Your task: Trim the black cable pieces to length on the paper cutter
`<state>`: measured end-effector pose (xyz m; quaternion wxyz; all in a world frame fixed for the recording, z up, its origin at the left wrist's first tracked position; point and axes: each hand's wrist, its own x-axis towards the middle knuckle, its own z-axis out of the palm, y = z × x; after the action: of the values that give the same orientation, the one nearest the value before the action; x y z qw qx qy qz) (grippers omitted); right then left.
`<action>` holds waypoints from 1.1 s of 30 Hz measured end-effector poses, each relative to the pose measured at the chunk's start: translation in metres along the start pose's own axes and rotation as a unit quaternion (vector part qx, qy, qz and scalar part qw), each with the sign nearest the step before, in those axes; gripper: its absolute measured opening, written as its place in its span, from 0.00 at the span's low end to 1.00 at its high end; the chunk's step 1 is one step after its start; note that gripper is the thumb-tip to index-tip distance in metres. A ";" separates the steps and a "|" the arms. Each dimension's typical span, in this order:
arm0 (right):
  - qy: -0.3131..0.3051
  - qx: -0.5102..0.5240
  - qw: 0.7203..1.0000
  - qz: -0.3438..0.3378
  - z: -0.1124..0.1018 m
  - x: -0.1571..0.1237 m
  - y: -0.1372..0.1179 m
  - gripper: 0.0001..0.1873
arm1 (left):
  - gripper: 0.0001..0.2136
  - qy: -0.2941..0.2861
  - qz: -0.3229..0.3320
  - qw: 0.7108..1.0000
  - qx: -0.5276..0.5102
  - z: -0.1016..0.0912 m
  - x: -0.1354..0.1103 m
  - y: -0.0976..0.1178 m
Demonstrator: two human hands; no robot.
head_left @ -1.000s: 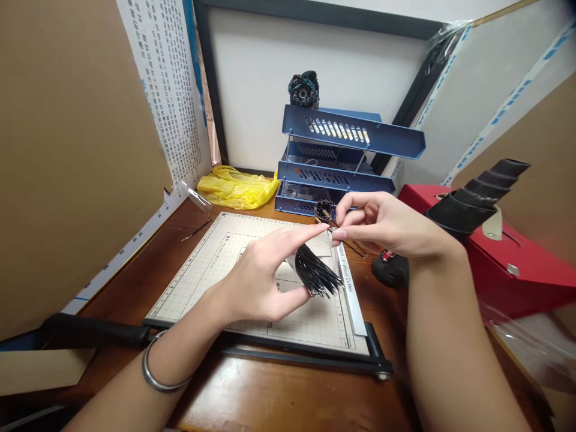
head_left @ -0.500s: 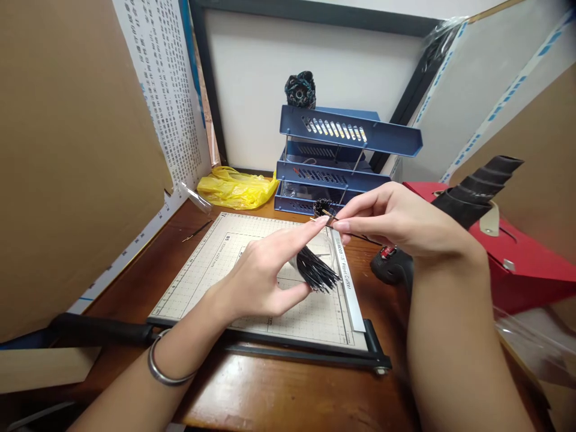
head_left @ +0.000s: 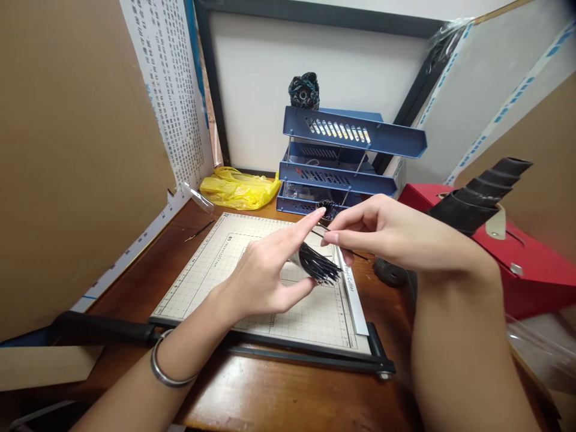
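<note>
Where the work is lying: a brown wooden counter [head_left: 252, 402] is carrying the tools and wires, its polish catching light toward the front.
Room: a white panel [head_left: 252, 90] in a dark frame is closing off the back, a sheet of printed characters [head_left: 168, 78] is standing at the left, and a pale panel [head_left: 472, 96] is rising at the right.
Paper cutter [head_left: 198, 273]: its cream gridded board is lying mid-counter, its black handle [head_left: 105, 330] pointing left.
Left hand [head_left: 265, 273]: its fingers are grasping a bundle of black wires [head_left: 318, 264] above the gridded board, the index finger stretching forward; a metal bangle [head_left: 162, 366] is circling the wrist.
Right hand [head_left: 382, 231]: its fingers are pinching a single black wire [head_left: 360, 256] near the left index fingertip.
File tray [head_left: 351, 135]: three blue tiers are standing behind, a dark clump [head_left: 304, 90] sitting on top and a second wire bundle [head_left: 329, 209] standing just in front.
Yellow plastic bag [head_left: 240, 187]: it is lying crumpled left of the tray.
Red box [head_left: 535, 264]: it is sitting at the right, a spiral black roll [head_left: 477, 198] slanting across it.
In the way: the left hand is hiding part of the held bundle, and the right wrist is covering some of the box.
</note>
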<state>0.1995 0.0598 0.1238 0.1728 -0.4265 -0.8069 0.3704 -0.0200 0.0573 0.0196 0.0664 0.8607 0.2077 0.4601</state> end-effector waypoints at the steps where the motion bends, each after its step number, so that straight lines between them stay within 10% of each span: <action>1: -0.002 -0.007 1.000 -0.003 -0.001 -0.001 0.000 0.17 | 0.41 0.006 -0.016 1.000 0.006 0.000 0.000 0.000; 19: 0.181 -0.093 0.979 0.002 0.001 -0.025 -0.015 0.24 | 0.48 0.122 -0.101 0.986 0.047 0.001 -0.003 0.000; 33: 0.200 -0.230 0.952 -0.032 0.017 -0.038 -0.025 0.20 | 0.39 0.126 -0.032 0.991 0.003 -0.001 -0.001 0.003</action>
<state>0.1973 0.0124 0.1328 0.2398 -0.4935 -0.8325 0.0765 -0.0208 0.0539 0.0202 0.0522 0.7888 0.2432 0.5620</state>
